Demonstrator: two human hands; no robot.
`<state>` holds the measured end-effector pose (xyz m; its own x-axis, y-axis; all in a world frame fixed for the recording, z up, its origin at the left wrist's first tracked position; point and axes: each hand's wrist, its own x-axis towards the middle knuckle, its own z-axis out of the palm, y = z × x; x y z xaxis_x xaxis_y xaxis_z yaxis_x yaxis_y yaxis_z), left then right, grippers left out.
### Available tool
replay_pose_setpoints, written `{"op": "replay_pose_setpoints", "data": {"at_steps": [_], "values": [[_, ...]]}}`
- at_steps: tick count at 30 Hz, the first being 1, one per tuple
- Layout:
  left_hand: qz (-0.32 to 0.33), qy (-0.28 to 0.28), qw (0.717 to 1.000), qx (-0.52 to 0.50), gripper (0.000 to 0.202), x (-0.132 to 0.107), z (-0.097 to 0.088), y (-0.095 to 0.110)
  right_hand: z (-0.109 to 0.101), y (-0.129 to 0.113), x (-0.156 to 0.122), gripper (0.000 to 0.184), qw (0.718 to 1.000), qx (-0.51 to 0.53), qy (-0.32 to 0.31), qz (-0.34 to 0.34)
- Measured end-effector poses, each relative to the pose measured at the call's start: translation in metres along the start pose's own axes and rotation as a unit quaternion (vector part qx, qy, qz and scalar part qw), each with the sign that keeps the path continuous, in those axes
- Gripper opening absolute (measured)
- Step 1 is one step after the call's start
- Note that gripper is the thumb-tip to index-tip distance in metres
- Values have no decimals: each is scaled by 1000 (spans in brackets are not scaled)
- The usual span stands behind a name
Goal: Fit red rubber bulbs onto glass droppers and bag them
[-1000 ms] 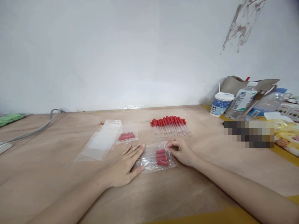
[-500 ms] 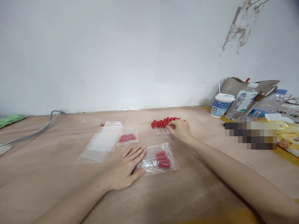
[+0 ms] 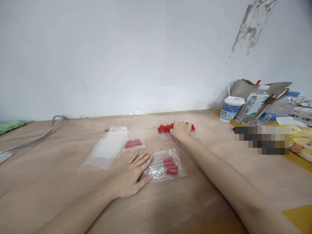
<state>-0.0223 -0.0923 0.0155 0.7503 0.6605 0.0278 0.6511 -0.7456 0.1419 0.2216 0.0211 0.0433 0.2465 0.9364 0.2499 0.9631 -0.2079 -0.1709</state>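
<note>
My left hand (image 3: 133, 177) lies flat with its fingers spread, the fingertips and thumb resting on the left end of a clear zip bag (image 3: 158, 176). Inside that bag are several droppers (image 3: 171, 164) with red bulbs and thin clear tubes. My right hand (image 3: 180, 130) is curled over a row of red-bulbed droppers (image 3: 163, 129), and its fingertips are hidden behind the knuckles. Whether it grips one does not show. A second zip bag (image 3: 141, 148) with several red bulbs lies beyond my left hand. Beside it are flat clear bags (image 3: 104, 149), overlapping.
A lidded paper cup (image 3: 231, 109) with a straw, a clear bottle (image 3: 253, 104) and a larger plastic bottle (image 3: 282, 107) stand at the back right. A yellow package (image 3: 301, 143) lies nearer. A grey cable (image 3: 47, 132) and a green item (image 3: 11, 126) are at the left.
My right hand has shifted slightly left along the row and turned, uncovering droppers at the row's right end. Its fingertips, visible before, are hidden now. My left hand has stayed on the bag.
</note>
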Motion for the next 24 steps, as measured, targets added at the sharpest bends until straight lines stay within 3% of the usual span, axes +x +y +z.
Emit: {"op": "replay_pose_setpoints", "data": {"at_steps": [8,13,17,19,22,24], "values": [[-4,-5,1000,-13,60,-1,-1,1,-5,-1,-1,17,999,47,-15,12],[2,6,1000,-18,60,-1,-1,1,-18,21,0,21,988,149,-50,1],[4,3,1000,-23,59,-1,-2,1,-27,47,-14,34,959,264,-90,-46],[6,6,1000,-22,59,-1,-3,2,-27,61,-25,36,924,357,-125,-51],[14,34,999,-16,59,-1,-3,6,-21,84,-42,36,810,552,-196,-27],[24,63,997,-21,57,-2,-3,7,-14,98,-52,36,769,609,-193,8]]}}
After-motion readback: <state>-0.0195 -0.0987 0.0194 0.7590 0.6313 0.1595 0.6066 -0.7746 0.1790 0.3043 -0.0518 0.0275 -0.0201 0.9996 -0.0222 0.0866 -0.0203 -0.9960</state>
